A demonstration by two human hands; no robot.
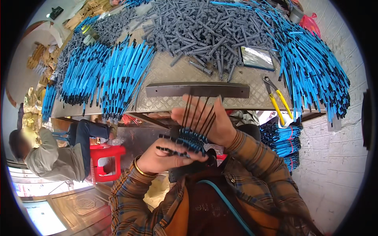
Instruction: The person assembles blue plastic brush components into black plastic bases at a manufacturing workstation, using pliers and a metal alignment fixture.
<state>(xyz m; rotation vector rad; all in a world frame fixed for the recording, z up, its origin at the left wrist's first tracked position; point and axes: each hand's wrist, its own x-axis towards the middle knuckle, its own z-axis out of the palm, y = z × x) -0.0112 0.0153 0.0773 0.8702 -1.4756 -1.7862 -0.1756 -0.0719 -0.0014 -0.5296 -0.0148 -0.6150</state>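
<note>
In front of my chest, my left hand (163,155) is closed around a bundle of thin black-and-blue rods (191,138). Their banded ends fan out at the hand, and several thin black shafts stick up from the bundle toward the table. My right hand (220,126) is flat behind those shafts, its fingers stretched out and its palm facing the rods. Whether the palm touches them is hard to tell. Beyond both hands, a dark metal bar (197,90) lies along the table's front edge.
Grey plastic tubular parts (204,27) are heaped on the table (165,70). Blue rods lie in piles at left (126,70) and right (311,67). Yellow-handled pliers (277,98) and a flat glossy pane (256,58) lie at right. Another person (59,153) sits at left by a red stool (105,163).
</note>
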